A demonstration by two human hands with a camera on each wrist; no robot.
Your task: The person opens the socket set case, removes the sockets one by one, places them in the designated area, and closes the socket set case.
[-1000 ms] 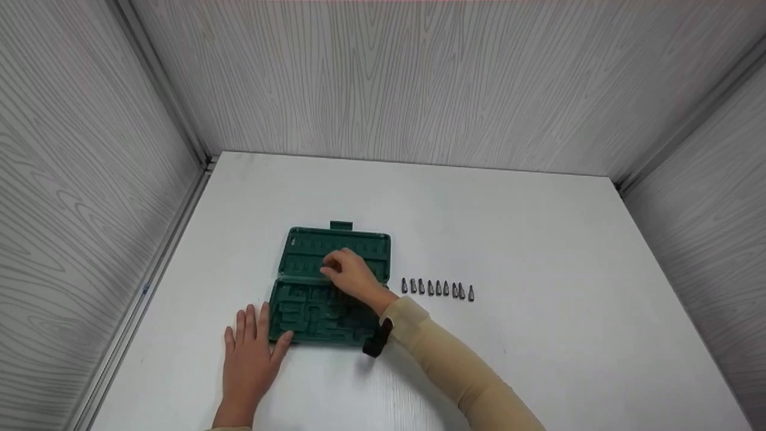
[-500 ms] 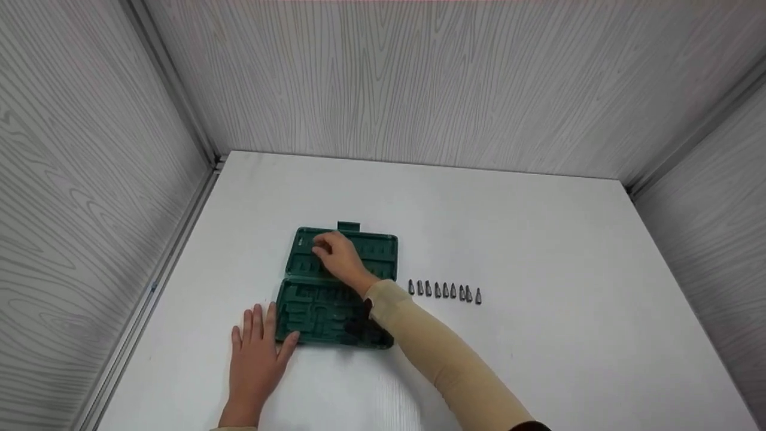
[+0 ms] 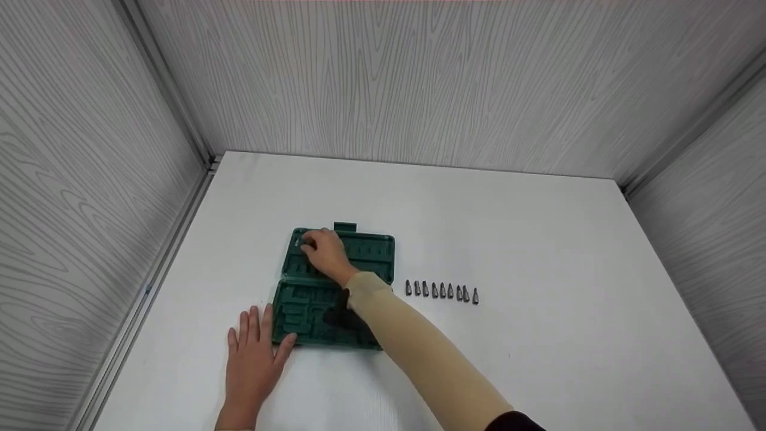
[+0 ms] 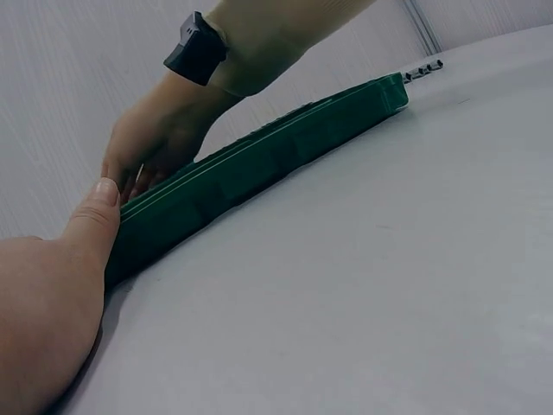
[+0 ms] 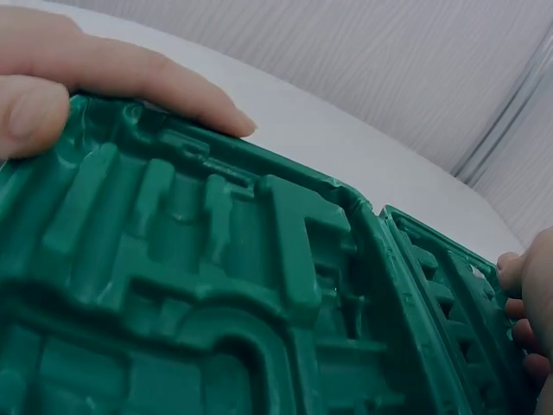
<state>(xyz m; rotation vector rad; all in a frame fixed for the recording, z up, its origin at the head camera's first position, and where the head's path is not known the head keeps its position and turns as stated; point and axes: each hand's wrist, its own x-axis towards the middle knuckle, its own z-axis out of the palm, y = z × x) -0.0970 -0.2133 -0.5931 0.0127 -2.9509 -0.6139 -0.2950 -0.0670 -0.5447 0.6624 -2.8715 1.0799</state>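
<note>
A green moulded bit case point(image 3: 297, 317) lies unfolded on the table, its lid point(image 3: 374, 250) on the far side. My left hand point(image 3: 251, 365) lies spread at the case's left side; its thumb point(image 4: 97, 212) touches the front edge. Over the far left corner of the lid, my right hand point(image 3: 326, 254) pinches with curled thumb and fingers. What looks like a small dark screwdriver bit is there, mostly hidden by the fingers. A pale bit point(image 3: 296, 243) sits in the lid's leftmost slot, beside the fingertips. From the right wrist view, my right fingers point(image 5: 523, 333) are at the slotted lid.
Several screwdriver bits point(image 3: 443, 290) stand in a row on the white table point(image 3: 508, 239), right of the case. A latch tab point(image 3: 345, 227) sticks out from the lid's far edge. Wood-grain panels point(image 3: 419, 84) enclose the table at the back and sides.
My right hand has moved left and away from me, from the lid's middle to its far left corner. The left hand stays at the case; the row of bits looks unchanged.
</note>
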